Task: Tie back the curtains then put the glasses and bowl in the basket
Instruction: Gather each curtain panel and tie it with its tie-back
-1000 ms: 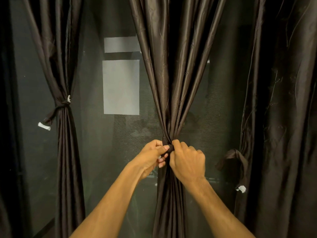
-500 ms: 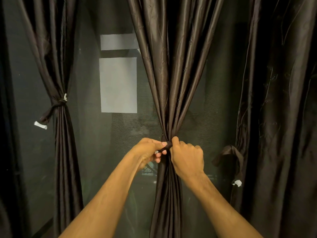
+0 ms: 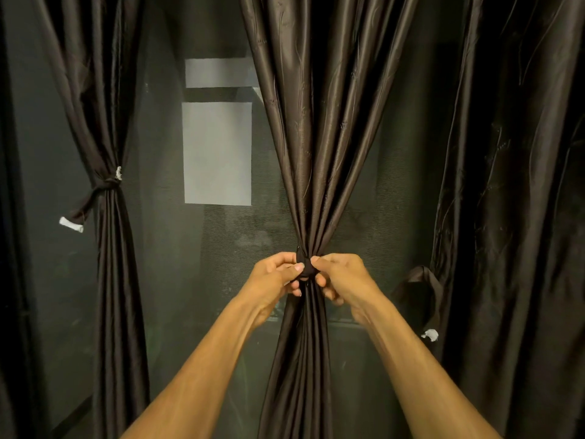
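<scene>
Right at the knot now. Pinching the tie-back (image 3: 305, 271) from both sides: on its left end with the left hand (image 3: 274, 278), thumb and forefinger clamped tight; on its right end with the right hand (image 3: 343, 278), fingers curled round the dark cloth. Found dead centre between the two hands, wrapped round the gathered waist of the middle curtain (image 3: 304, 153), equally near to either. Worth noting the axes: curtain running straight up and down, band crossing it level. Looks like a pull straight outward next, leftward on one end and rightward on the other, to cinch the knot. Could slip on such glossy fabric if drawn unevenly. Over on the left, left curtain (image 3: 110, 280) already bound at its waist. Off to the right, right curtain (image 3: 506, 217) hanging loose, with its own strap (image 3: 418, 286) dangling just beside it, so probably next in line. No sign of glasses, bowl or basket from this view.
</scene>
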Motion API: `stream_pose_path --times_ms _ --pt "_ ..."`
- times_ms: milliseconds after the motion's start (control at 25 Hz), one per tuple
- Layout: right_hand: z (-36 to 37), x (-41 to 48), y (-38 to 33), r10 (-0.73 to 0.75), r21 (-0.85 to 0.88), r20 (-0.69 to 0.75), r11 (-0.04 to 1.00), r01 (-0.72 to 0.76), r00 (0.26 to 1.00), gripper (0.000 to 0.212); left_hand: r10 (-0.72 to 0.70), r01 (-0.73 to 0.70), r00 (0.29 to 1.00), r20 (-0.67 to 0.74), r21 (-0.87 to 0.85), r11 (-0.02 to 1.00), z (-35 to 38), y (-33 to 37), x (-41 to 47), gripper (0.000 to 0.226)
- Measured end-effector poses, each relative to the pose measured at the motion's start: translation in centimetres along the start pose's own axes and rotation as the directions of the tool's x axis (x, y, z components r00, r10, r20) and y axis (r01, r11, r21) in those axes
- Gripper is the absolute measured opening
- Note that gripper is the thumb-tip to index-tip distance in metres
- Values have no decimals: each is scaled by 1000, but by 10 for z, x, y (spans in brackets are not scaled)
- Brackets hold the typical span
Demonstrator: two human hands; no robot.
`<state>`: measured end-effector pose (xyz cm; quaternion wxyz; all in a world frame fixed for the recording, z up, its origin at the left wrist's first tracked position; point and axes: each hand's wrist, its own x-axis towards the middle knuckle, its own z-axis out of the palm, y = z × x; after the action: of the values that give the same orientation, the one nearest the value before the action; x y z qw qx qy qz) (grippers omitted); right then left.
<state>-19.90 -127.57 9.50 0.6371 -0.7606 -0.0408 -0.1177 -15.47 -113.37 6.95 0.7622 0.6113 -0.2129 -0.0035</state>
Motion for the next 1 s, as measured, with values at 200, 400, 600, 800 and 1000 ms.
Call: stream_pose_path --times_ms 200,400,600,800,1000 --pt "2 2 11 -95 91 -15 991 96 995 11 -8 8 1000 -2 81 997 -4 2 1 15" --pt "10 -5 28 -112 232 -47 965 120 993 9 1 -6 1000 25 182 983 -8 8 2 12" --pt "10 9 17 -169 -83 -126 984 159 978 9 24 -34 997 70 145 989 -13 2 3 19" --pt "7 18 10 -146 -371 -136 925 86 980 13 50 -67 991 122 138 988 -14 -4 8 21" --pt "4 13 3 -236 -553 -170 827 106 957 16 120 -136 989 91 198 971 -12 -5 7 17"
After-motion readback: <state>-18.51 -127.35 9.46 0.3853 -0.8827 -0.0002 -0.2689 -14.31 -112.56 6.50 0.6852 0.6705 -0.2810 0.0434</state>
